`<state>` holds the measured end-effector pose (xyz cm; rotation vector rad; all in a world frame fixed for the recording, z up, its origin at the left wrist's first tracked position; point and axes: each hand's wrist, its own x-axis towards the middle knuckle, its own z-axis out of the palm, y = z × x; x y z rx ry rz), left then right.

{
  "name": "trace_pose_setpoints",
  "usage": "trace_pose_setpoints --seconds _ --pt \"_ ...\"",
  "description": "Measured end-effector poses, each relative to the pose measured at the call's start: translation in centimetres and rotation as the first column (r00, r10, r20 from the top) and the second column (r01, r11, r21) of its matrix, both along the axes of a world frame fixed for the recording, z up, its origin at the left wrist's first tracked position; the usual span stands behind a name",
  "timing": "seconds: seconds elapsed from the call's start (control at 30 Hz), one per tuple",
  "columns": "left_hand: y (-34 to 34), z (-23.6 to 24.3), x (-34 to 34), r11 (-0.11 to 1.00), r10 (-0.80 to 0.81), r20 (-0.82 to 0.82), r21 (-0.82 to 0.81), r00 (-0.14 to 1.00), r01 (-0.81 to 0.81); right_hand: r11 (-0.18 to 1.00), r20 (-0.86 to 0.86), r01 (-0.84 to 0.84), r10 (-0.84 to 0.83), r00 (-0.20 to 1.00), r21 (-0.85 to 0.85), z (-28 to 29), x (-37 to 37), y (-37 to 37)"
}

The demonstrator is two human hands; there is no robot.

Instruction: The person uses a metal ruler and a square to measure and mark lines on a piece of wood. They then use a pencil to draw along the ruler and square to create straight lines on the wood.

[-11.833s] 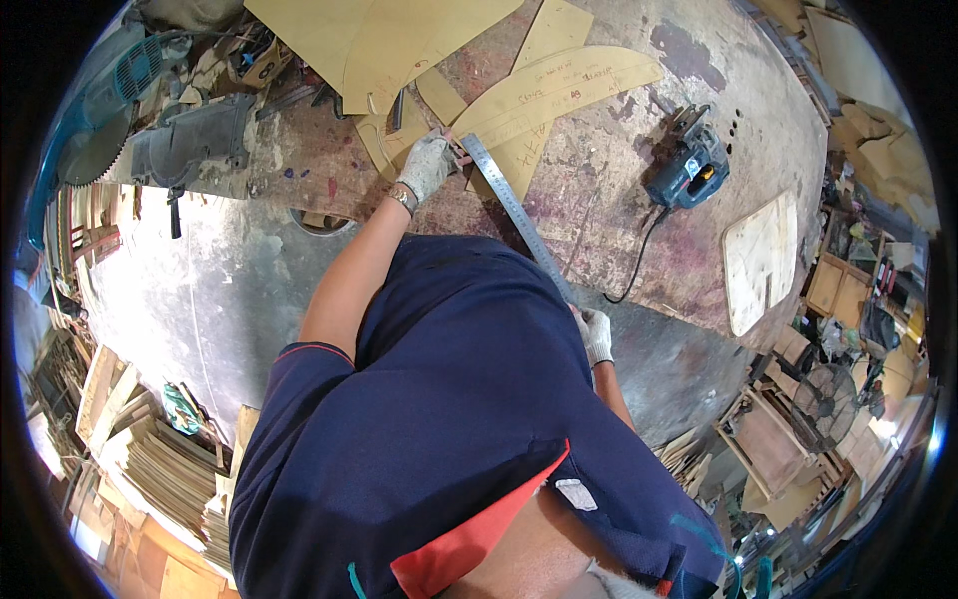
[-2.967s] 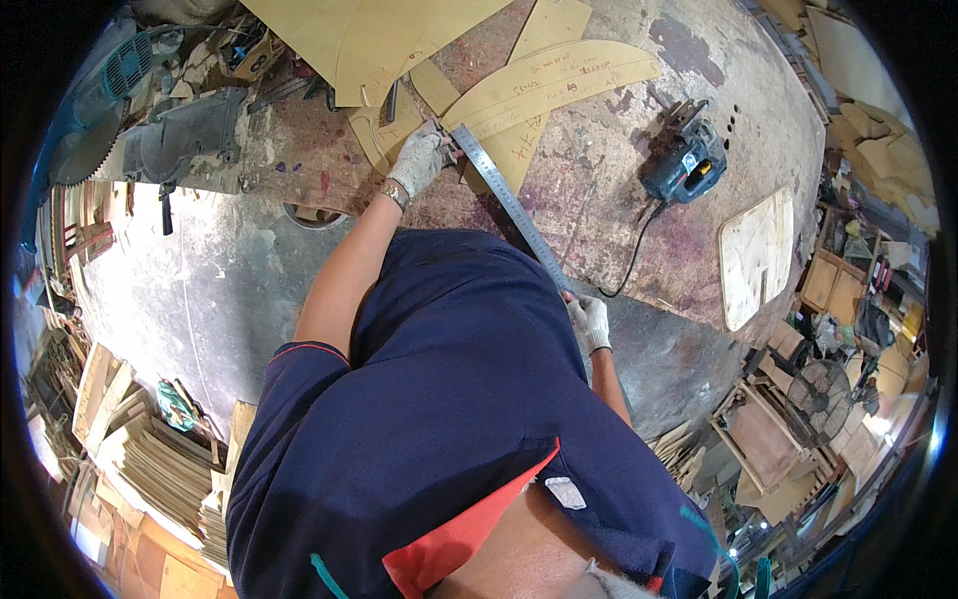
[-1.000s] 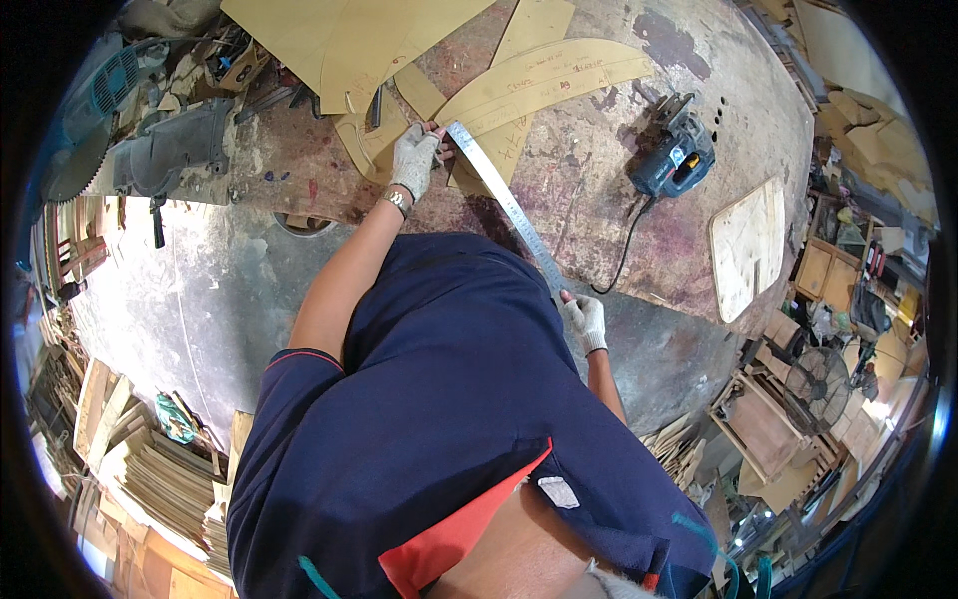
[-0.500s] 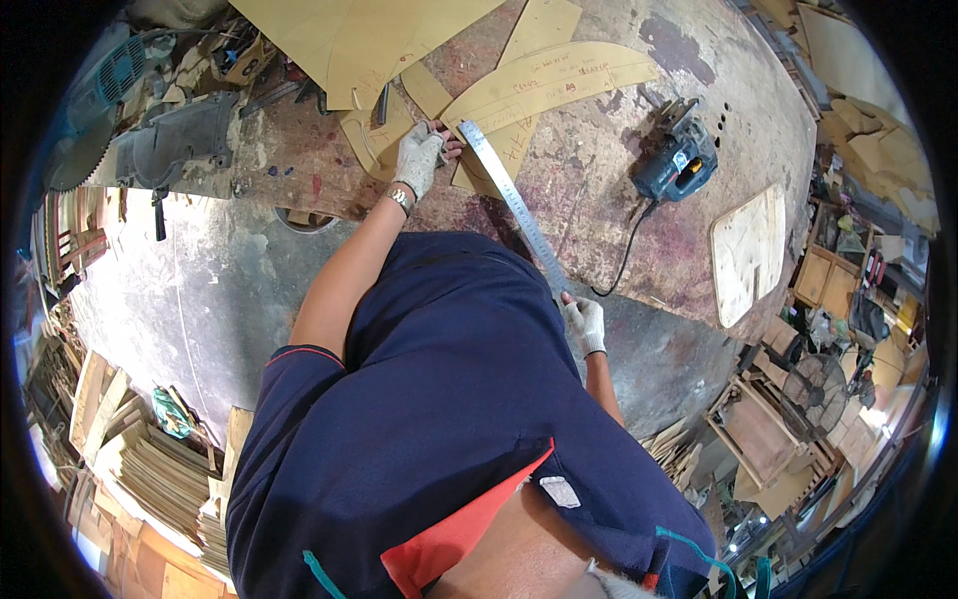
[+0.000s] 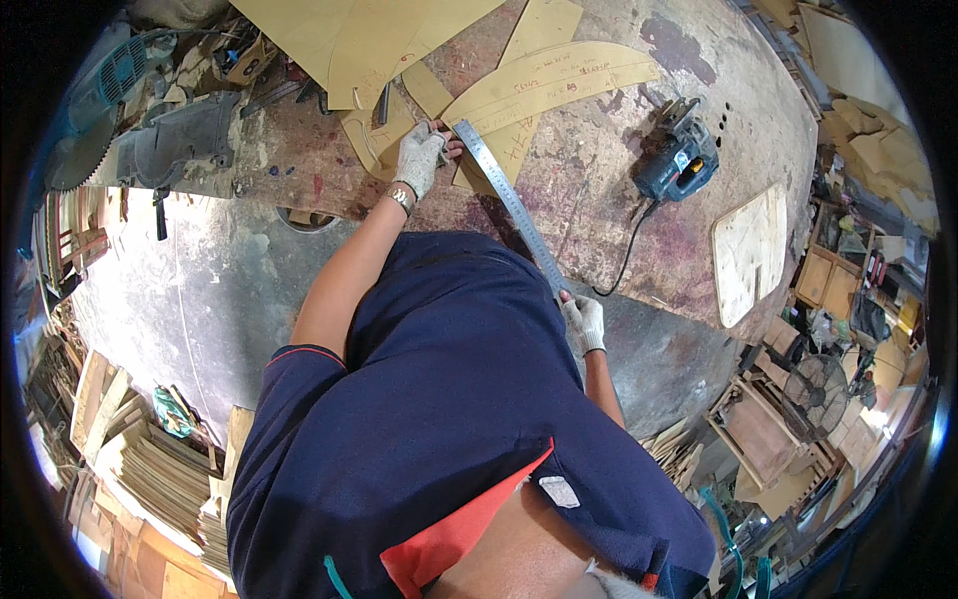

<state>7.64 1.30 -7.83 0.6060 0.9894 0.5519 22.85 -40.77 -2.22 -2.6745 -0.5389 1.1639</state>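
Note:
A long steel ruler (image 5: 511,205) slants from the tip of a curved tan template (image 5: 559,82) down toward my right side. My right hand (image 5: 585,319), in a white knit glove, grips its near end, thumb on top. My left hand (image 5: 423,163), gloved with bare fingertips and a watch at the wrist, is beside the ruler's far end, by the template's narrow left tip. Its fingers are bent together; what they hold, if anything, is hidden. More tan pattern pieces (image 5: 539,25) lie under and around the template, with a dark slim tool (image 5: 383,104) left of it.
A blue corded jigsaw (image 5: 679,165) stands on the stained worktable (image 5: 619,235), right of the template. Near the table's right edge lies a pale wooden board (image 5: 748,255). A circular saw blade (image 5: 82,155) and machine are at far left; stacked wood pieces (image 5: 165,479) sit lower left.
The ruler's far end has shifted slightly left, toward my left hand, and its surface catches less glare. Both hands stay in nearly the same places.

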Motion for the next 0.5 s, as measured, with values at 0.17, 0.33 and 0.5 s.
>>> trace_pose_setpoints --seconds 0.17,0.33,0.5 --pt "0.2 -0.3 -0.2 1.0 -0.012 -0.004 0.001 1.0 0.012 1.0 -0.02 0.001 -0.001 1.0 -0.011 0.3 0.2 0.2" --pt "0.1 0.3 0.2 0.999 0.034 0.004 -0.025 0.999 -0.034 0.998 0.01 0.025 -0.026 1.0 0.064 0.8 0.0 0.4" --pt "0.2 -0.2 -0.1 1.0 -0.02 -0.046 0.02 0.999 0.021 0.999 0.02 0.019 -0.02 1.0 0.041 1.0 0.0 0.8"
